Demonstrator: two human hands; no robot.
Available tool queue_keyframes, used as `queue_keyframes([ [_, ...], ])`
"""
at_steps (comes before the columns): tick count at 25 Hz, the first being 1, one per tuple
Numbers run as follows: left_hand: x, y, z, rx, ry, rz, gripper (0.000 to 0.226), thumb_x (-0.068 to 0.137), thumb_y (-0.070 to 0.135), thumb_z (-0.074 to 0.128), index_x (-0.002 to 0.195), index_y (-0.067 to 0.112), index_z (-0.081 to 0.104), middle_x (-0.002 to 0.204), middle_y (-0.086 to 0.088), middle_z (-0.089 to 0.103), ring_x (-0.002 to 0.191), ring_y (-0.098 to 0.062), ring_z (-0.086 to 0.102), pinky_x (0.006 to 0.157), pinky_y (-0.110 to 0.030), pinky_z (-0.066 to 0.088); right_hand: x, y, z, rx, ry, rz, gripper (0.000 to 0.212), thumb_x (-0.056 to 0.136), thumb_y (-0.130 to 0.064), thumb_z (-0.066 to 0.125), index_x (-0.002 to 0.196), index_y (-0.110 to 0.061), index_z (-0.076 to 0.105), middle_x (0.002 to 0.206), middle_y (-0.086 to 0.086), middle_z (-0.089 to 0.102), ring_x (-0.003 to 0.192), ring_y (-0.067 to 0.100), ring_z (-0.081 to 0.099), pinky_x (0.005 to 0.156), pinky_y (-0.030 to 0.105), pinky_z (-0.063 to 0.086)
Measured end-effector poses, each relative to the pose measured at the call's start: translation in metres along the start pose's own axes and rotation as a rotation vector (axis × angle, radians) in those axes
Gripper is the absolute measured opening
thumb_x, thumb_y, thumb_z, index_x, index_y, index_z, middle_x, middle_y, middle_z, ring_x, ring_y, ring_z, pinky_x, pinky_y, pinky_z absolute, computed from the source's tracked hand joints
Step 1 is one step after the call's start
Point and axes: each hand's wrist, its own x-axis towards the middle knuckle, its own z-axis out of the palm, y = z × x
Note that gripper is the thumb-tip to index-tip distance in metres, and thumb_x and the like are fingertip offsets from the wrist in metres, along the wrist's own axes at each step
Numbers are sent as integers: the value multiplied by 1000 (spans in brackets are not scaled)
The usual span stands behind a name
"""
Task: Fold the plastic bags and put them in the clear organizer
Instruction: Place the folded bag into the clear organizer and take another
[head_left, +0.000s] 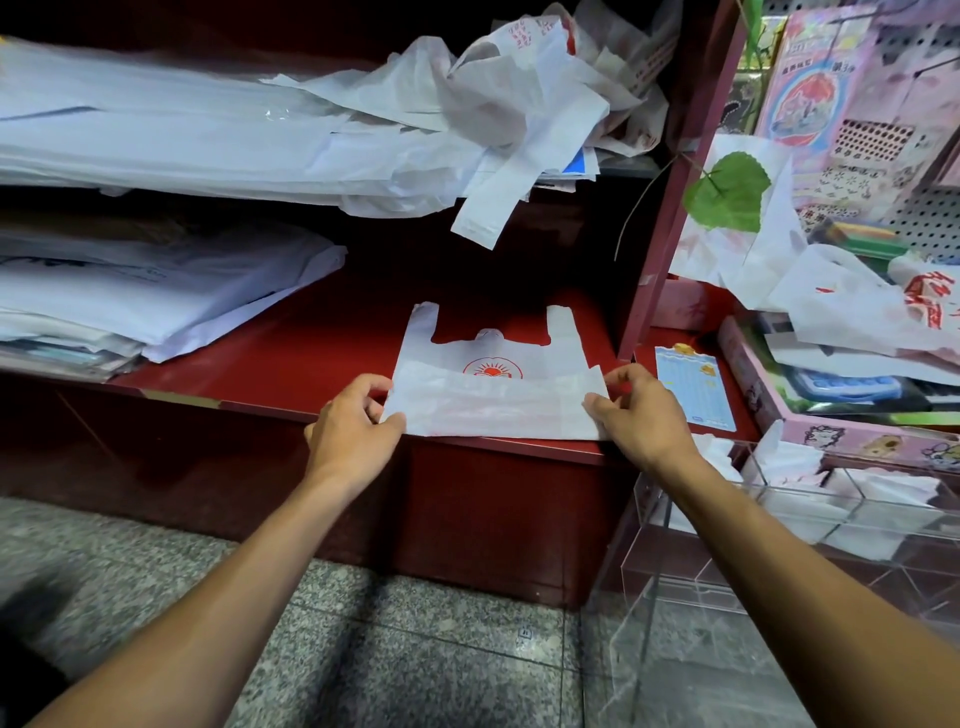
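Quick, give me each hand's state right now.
Left hand: pinches the left edge of the folded plastic bag.
Right hand: pinches the bag's right edge.

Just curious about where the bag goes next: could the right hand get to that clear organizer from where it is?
Probably yes. The right hand pinches the plastic bag on the red shelf, and the clear organizer sits just below and right, its top open, nothing between.

Both arms reach forward, left hand (353, 423) and right hand (636, 410) each pinching with curled fingers
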Motion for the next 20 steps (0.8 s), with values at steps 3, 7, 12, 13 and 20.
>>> queue_keyframes([
  [3,5,1,2,-208,42,-109,16,81,13,70,87,27,69,64,8,60,63,-14,56,66,-26,41,-1,-3,-6,108,-38,-5,27,87,-26,69,109,-26,54,75,0,62,67,15,58,62,31,47],
  [7,9,10,5,-426,116,-295,19,80,8,73,92,21,67,73,2,66,62,-21,60,52,-20,41,-4,-3,-11,163,-15,-78,28,89,-15,69,111,-24,53,73,4,63,69,17,61,65,30,48],
  [12,10,22,8,-741,31,-439,31,84,1,73,112,6,59,95,-18,69,72,-23,70,46,-17,50,-1,4,-13,104,-18,-33,25,89,-20,70,106,-25,53,76,8,67,68,21,61,63,33,45],
  [13,12,22,8,-745,47,-433,29,84,-1,73,110,5,62,98,-19,69,77,-23,70,50,-17,53,-1,4,-13,89,-4,-34,25,88,-21,70,106,-25,53,76,7,67,70,22,62,64,34,46],
  [20,28,28,17,-436,-39,-192,50,79,-6,72,122,18,58,87,-1,70,82,-11,66,71,-17,46,-3,1,-8,-76,16,-128,41,91,-22,63,127,-20,46,81,-5,64,76,12,58,71,28,38],
])
